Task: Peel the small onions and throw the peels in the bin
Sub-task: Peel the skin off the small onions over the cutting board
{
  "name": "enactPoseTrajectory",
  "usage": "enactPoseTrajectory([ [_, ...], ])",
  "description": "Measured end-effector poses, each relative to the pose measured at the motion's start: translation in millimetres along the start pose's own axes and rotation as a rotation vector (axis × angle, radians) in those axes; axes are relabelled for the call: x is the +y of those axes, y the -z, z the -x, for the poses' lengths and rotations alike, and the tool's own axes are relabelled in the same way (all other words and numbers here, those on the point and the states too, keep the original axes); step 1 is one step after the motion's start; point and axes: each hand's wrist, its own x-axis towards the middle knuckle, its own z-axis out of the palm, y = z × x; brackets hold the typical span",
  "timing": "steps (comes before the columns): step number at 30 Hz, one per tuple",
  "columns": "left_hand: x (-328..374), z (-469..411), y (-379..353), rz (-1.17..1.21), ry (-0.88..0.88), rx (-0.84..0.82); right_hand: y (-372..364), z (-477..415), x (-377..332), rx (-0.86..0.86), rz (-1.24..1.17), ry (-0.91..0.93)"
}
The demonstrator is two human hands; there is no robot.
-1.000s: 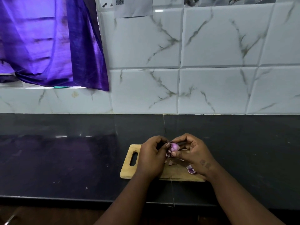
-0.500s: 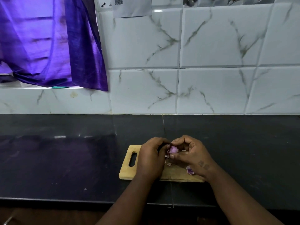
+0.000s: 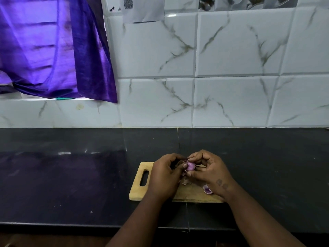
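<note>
Small onion [image 3: 190, 166] pinched between both grips, left hand [image 3: 164, 177] and right hand [image 3: 211, 172]; light, slick, papery skin: best nipped at tip

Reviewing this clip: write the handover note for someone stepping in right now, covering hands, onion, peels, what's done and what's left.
Left hand and right hand: both pinch one small onion above the cutting board.
Onion: pale purple flesh showing, partly peeled.
Peels: one peel piece on the board by the right wrist, scraps under the hands.
Left: finish peeling, bin the peels. No bin or other onions in view.
</note>
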Motion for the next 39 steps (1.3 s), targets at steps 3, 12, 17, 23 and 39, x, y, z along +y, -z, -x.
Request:
enactPoseTrajectory([
  [3,-1.4,-0.7,0.3,-0.005,0.016,0.040,0.1,1.5,-3.1,-0.024,0.002,-0.012],
  [12,-3.2,-0.4,-1.1,-0.058,-0.020,0.080,-0.4,2.4,-9.2,-0.071,-0.009,-0.120],
  [17,-4.5,-0.2,-1.4,-0.085,0.014,0.121,1.1,4.2,-9.2,-0.055,-0.027,-0.057],
  [23,-3.9,-1.8,-2.3,-0.131,0.079,0.129,1.9,3.5,-7.5,0.039,-0.001,-0.048],
  [39,-1.8,-5.2,-4.7,-0.329,0.007,0.011,-68.1,-19.9,-5.5,0.730,-0.268,-0.368],
])
